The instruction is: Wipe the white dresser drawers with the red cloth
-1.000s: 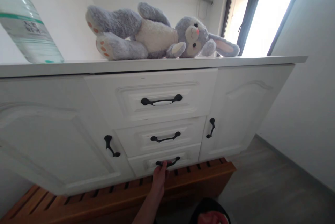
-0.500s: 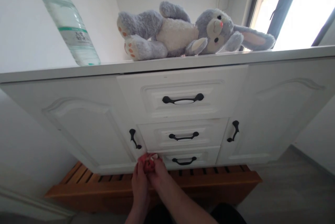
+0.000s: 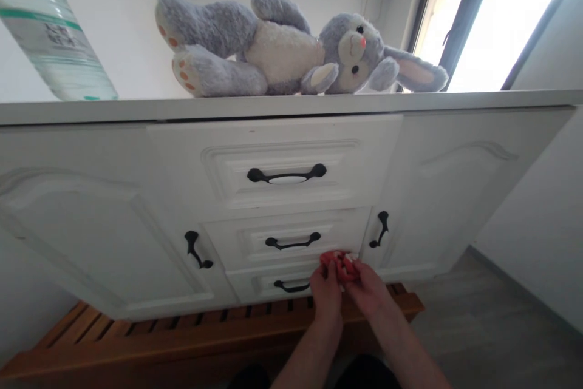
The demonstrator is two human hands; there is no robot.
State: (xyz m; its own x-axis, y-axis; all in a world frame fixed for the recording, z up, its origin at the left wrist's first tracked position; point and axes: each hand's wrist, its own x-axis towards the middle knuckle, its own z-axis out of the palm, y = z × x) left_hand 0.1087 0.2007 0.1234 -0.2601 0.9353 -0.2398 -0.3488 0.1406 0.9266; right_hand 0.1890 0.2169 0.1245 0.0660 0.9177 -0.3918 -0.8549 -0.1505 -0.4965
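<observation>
Both hands had been shifted rightward along the bottom drawer (image 3: 291, 283). A small red thing (image 3: 339, 264) was pinched between the left hand (image 3: 325, 292) and right hand (image 3: 367, 292), each grip clenched on it.

Open space is seen before the cabinet front (image 3: 113, 219); all three drawers are shut. The bottom drawer handle (image 3: 291, 286) is left uncovered, just beside the left hand (image 3: 326, 289). The countertop (image 3: 291, 105) is occupied by a plush rabbit (image 3: 282, 52) and a bottle (image 3: 50, 31), with a gap between them.
</observation>
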